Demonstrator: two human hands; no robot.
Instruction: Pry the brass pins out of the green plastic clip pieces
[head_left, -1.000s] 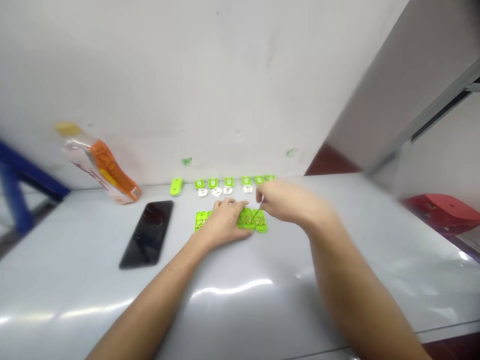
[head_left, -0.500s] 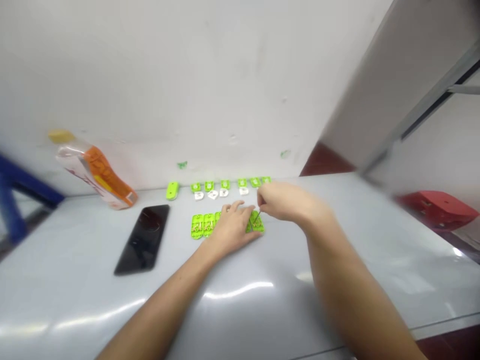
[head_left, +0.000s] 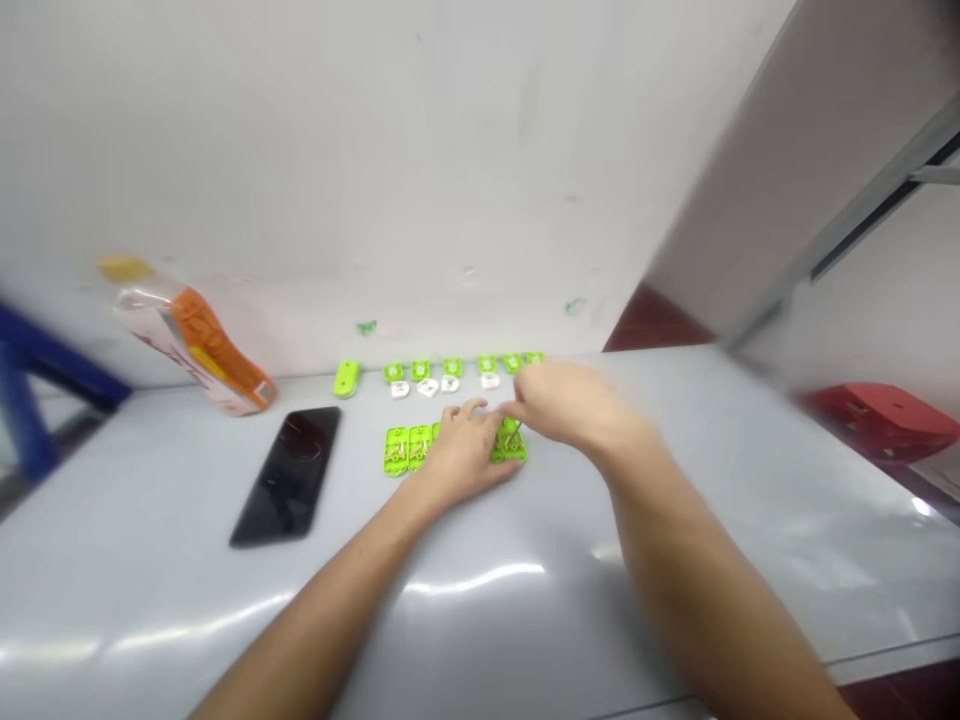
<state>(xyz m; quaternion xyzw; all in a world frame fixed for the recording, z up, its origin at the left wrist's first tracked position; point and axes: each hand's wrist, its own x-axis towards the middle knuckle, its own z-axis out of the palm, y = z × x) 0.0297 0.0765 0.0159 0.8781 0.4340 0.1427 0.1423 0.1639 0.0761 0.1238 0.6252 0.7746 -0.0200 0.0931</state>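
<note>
The right hand (head_left: 566,400) pinches a thin tool (head_left: 514,435) slanting front-left; the left hand (head_left: 466,450) spreads over casings (head_left: 396,452) lying front-to-back. Near the worktop's (head_left: 487,650) back edge: six green caps (head_left: 452,367), four white pieces (head_left: 427,387).

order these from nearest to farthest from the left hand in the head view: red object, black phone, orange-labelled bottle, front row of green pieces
1. Front row of green pieces: partly covered by the left hand
2. Black phone: to the hand's left
3. Orange-labelled bottle: farther left and back
4. Red object: far off to the right
</note>
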